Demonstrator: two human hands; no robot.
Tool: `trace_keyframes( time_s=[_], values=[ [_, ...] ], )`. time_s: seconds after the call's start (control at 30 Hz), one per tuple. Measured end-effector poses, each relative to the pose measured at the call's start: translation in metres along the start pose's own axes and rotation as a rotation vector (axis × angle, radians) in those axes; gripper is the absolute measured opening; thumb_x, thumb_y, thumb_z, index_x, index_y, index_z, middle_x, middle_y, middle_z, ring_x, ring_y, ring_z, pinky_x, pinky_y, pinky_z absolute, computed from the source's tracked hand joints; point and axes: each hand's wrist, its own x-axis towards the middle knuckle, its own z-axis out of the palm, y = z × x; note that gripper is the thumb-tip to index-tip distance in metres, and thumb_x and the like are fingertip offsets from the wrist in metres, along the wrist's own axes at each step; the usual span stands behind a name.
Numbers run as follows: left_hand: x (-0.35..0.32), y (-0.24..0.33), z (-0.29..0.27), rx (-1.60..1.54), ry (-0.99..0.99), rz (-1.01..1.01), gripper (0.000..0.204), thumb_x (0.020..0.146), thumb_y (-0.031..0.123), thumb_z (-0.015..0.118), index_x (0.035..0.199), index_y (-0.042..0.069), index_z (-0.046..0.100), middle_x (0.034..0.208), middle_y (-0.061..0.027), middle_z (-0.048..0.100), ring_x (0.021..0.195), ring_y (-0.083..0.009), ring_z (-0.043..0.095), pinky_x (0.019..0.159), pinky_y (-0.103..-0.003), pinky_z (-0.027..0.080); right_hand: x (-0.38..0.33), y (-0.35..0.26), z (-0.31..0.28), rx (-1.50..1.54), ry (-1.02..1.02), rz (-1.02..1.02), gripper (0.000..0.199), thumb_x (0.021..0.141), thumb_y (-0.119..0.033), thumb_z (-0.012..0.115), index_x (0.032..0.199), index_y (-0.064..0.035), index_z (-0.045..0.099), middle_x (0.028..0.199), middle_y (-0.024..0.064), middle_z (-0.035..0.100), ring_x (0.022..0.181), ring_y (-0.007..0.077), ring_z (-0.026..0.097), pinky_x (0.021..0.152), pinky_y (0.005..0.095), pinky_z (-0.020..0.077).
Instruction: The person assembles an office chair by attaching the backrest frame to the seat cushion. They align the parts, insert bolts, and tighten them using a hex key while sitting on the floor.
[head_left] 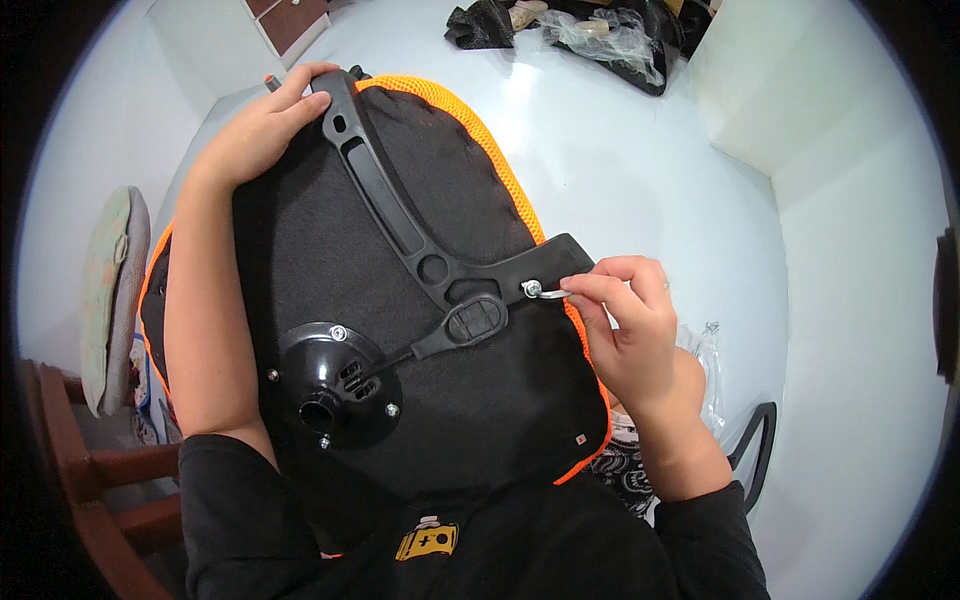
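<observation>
1. Nearest you, the black seat [330, 250] lies underside up on your lap, its long axis running from your chest up toward the white floor [640, 170].
2. Your left hand [262, 125] grips its far edge, fingers curled over it.
3. Your right hand [625, 325] pinches a small metal key [552, 293] at a bolt [532, 288]; its tip is hidden.
4. Orange mesh [500, 165] edges fuzzy fabric; a hard plastic bracket [400, 215] crosses it.

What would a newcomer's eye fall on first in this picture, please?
Filling the centre is an upturned chair seat, black underneath with orange mesh edging, and a round black base plate at lower left. The right hand pinches a small metal tool at a bolt on the black plastic armrest bracket, while the left hand grips the seat's far edge.
</observation>
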Motion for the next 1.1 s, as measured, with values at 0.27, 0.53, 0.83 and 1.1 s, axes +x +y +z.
trace_keyframes(
  time_s=[0.27, 0.53, 0.83, 1.1],
  values=[
    [-0.002, 0.004, -0.001, 0.016, -0.030, -0.006, 0.044, 0.095, 0.032, 0.041, 0.134, 0.012, 0.042, 0.113, -0.0089, 0.056, 0.107, -0.0185, 0.050, 0.096, -0.030, 0.035, 0.003, 0.000, -0.001, -0.067, -0.019, -0.056, 0.020, 0.069, -0.004, 0.069, 0.086, -0.0149, 0.068, 0.080, -0.0003, 0.056, 0.077, 0.0195, 0.053, 0.072, 0.0339, 0.0376],
    [-0.002, 0.005, 0.002, 0.031, -0.021, -0.071, 0.044, 0.095, 0.032, 0.041, 0.134, 0.013, 0.042, 0.113, -0.0091, 0.056, 0.107, -0.0191, 0.051, 0.095, -0.030, 0.035, -0.003, -0.003, -0.001, -0.099, -0.028, -0.064, 0.021, 0.071, -0.004, 0.069, 0.088, -0.0172, 0.068, 0.072, -0.0014, 0.050, 0.067, 0.0183, 0.047, 0.066, 0.0330, 0.0335],
    [-0.003, 0.006, 0.000, 0.019, -0.019, -0.066, 0.044, 0.094, 0.032, 0.042, 0.134, 0.013, 0.042, 0.111, -0.0090, 0.056, 0.107, -0.0187, 0.050, 0.095, -0.029, 0.035, -0.012, -0.012, 0.002, -0.076, -0.035, -0.038, 0.025, 0.070, -0.007, 0.073, 0.093, -0.0144, 0.066, 0.070, -0.0011, 0.048, 0.066, 0.0179, 0.047, 0.065, 0.0330, 0.0326],
    [0.002, -0.008, 0.008, 0.056, 0.051, 0.025, 0.045, 0.094, 0.037, 0.039, 0.133, 0.016, 0.043, 0.103, -0.0134, 0.062, 0.098, -0.0238, 0.060, 0.091, -0.033, 0.042, -0.023, -0.027, 0.009, 0.017, -0.082, -0.111, 0.035, 0.065, -0.009, 0.078, 0.099, -0.0115, 0.067, 0.082, -0.0029, 0.058, 0.075, 0.0154, 0.054, 0.073, 0.0328, 0.0354]
  ],
)
